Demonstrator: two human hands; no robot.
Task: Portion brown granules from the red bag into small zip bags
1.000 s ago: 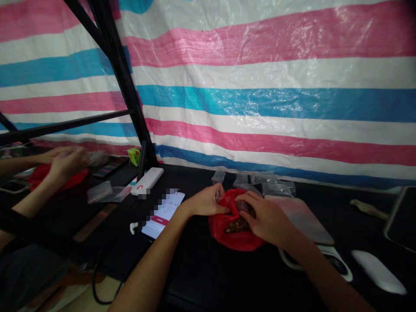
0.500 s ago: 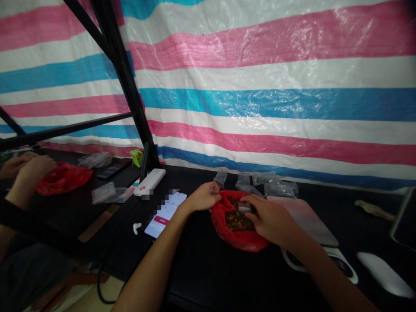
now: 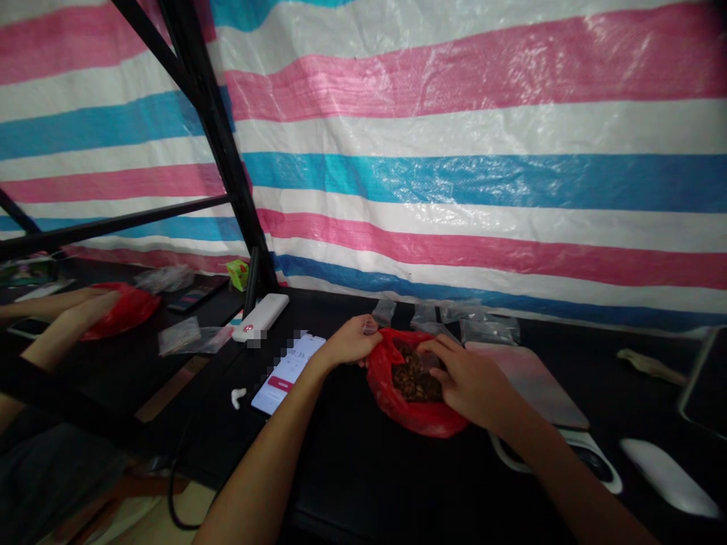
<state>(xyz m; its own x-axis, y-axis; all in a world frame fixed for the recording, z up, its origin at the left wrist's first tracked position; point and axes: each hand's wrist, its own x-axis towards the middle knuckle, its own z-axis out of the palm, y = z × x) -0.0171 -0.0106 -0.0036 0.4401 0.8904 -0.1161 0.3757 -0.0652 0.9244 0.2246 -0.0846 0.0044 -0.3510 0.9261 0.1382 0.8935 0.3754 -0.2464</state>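
Note:
A red plastic bag [image 3: 420,420] lies with its mouth spread, holding a heap of small brown pieces [image 3: 412,378]. My left hand [image 3: 351,342] is closed at the bag's left rim, and a small clear plastic piece [image 3: 369,327] shows at its fingers; its exact kind is unclear. Inside the bag's mouth, my right hand [image 3: 471,375] grips a small clear plastic cup [image 3: 430,365] down among the brown pieces. The fingers partly hide the cup.
Clear plastic bags [image 3: 488,328] lie behind the red bag. To the left are a phone [image 3: 289,371], a white earbud [image 3: 237,397] and a white power bank [image 3: 261,316]. A flat pad [image 3: 534,382] and white mouse [image 3: 670,477] sit right. Another person's hands [image 3: 85,310] work beyond the black frame [image 3: 219,144].
My right hand has pushed the clear cup lower into the brown pieces. My left hand stays at the bag's rim. The other person's hands have moved right, onto their red bag.

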